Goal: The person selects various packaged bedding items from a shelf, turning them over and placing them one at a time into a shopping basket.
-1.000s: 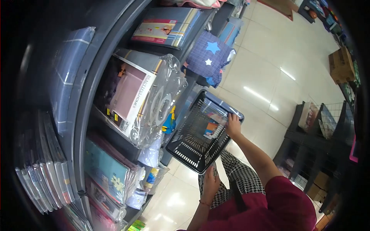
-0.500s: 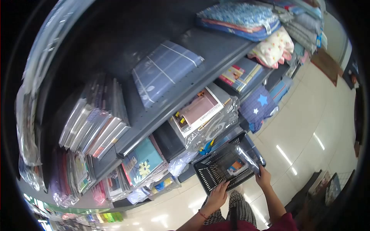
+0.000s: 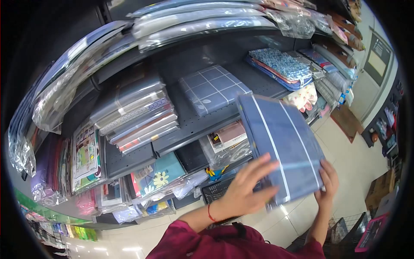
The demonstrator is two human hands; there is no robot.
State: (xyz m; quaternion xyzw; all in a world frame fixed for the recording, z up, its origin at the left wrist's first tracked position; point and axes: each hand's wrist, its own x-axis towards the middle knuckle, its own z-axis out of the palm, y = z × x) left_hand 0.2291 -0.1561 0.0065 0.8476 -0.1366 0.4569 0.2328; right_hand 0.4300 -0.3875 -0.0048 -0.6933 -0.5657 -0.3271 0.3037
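Note:
A flat blue package [image 3: 286, 142] with white lines is raised in front of me, tilted, beside the shelf edge. My right hand [image 3: 327, 181] grips its lower right side. My left hand [image 3: 248, 187] is at its lower left edge, fingers spread and slightly blurred; whether it touches the package is hard to tell. On the shelf behind lies a similar blue checked package [image 3: 215, 88]. Below my left arm, a black basket [image 3: 211, 192] shows in part, mostly covered by the arm and package.
A stack of wrapped fabrics [image 3: 138, 112] stands left on the shelf [image 3: 185, 134]. Folded blue and pink textiles [image 3: 282, 64] lie right. Lower shelves hold a teal flowered package [image 3: 161, 172]. The tiled floor [image 3: 340, 151] and a door [image 3: 375, 73] are at right.
My hands have come up from the basket, and the blue package is now in my right hand. The view has shifted, showing more upper shelving and the door.

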